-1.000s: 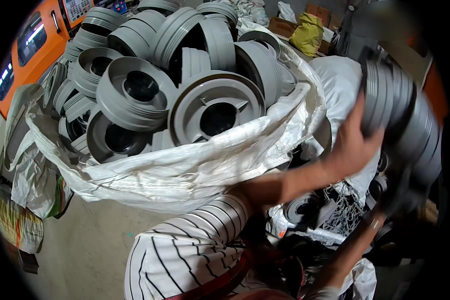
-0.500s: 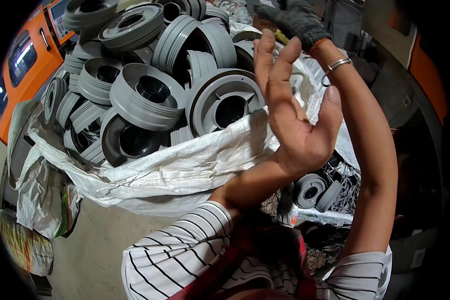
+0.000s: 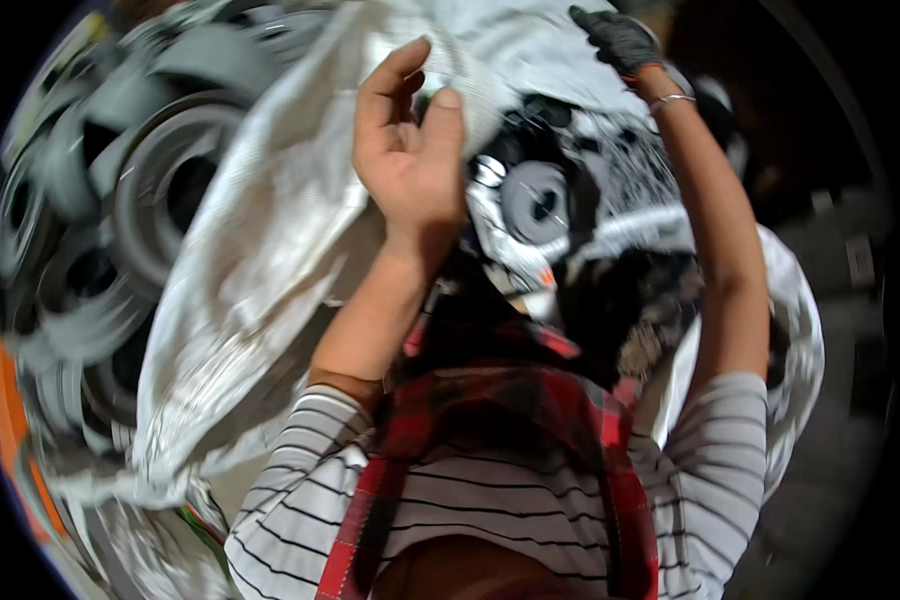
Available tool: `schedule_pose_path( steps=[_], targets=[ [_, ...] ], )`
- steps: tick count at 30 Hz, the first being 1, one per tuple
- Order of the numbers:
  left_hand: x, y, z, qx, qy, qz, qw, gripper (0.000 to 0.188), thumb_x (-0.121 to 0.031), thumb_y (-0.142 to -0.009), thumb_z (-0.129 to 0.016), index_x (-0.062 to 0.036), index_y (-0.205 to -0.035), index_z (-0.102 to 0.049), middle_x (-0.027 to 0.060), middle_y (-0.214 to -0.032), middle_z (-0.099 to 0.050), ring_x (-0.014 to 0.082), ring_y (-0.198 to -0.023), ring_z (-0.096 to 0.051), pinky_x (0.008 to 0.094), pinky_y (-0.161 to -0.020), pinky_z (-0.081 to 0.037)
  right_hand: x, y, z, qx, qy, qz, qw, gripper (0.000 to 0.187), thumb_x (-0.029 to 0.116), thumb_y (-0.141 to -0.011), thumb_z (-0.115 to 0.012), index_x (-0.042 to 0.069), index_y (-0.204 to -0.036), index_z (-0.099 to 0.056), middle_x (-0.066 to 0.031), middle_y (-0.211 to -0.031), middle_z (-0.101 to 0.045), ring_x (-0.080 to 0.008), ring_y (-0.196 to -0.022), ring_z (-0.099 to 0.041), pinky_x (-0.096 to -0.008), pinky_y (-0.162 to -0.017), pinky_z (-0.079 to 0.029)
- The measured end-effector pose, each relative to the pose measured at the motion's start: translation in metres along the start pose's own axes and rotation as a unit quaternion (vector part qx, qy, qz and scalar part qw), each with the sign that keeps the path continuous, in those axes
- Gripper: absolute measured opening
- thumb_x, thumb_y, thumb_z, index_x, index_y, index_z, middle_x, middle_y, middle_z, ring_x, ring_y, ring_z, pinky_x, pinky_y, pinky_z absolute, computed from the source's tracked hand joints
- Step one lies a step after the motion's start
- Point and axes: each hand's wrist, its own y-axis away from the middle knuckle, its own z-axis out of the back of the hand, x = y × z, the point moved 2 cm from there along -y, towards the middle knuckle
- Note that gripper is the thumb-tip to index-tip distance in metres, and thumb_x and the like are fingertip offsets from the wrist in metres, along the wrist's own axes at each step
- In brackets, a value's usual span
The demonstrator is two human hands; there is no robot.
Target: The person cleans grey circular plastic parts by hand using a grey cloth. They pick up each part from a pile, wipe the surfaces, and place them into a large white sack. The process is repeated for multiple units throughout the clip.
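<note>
My bare left hand [image 3: 408, 165] is raised in front of the white woven sack [image 3: 255, 230], fingers loosely bent and thumb apart, with nothing visible in it. My right hand [image 3: 618, 45] wears a dark grey knitted glove and is stretched out at the top right, over white sheeting [image 3: 530, 50]. Its fingers point away to the upper left, and I see nothing held in them. Left of the sack's edge lie several round grey plastic parts [image 3: 185, 140], blurred by motion. Between my arms, a smaller grey round part [image 3: 536, 203] sits among black pieces and thin grey strips [image 3: 630, 165].
At the far left edge is an orange machine panel [image 3: 5, 410]. Crumpled white bags [image 3: 150, 545] lie at the lower left. Another white sack [image 3: 795, 340] stands beside my right arm. Dark floor [image 3: 830, 450] shows at the right.
The view has swung to the right, so the grey parts now sit at the left and the scraps between my arms show more fully. My hands have moved apart; both still appear to hold nothing.
</note>
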Motion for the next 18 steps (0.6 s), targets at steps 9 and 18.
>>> schedule_pose_path(
  steps=[9, 18],
  targets=[
    [0.257, 0.144, 0.017, 0.138, -0.15, 0.418, 0.885, 0.029, -0.012, -0.082, -0.06, 0.0063, -0.104, -0.054, 0.0153, -0.101, -0.061, 0.024, -0.088, -0.058, 0.0344, -0.079, -0.046, -0.167, 0.199, -0.092, 0.079, 0.104, -0.259, 0.957, 0.06, 0.052, -0.082, -0.053, 0.01, -0.126, -0.047, -0.0264, -0.104, -0.06, -0.041, -0.098, -0.057, -0.0426, -0.086, -0.044],
    [0.259, 0.151, -0.012, 0.2, -0.396, 0.423, 0.79, 0.062, -0.027, -0.056, -0.075, 0.0044, -0.104, -0.054, 0.0237, -0.092, -0.061, 0.0327, -0.09, -0.061, 0.0395, -0.079, -0.048, -0.145, 0.239, -0.165, -0.175, -0.266, -0.303, 0.898, 0.051, 0.019, -0.078, -0.069, -0.001, -0.12, -0.048, -0.0155, -0.111, -0.058, -0.025, -0.099, -0.055, -0.036, -0.087, -0.045]
  ],
)
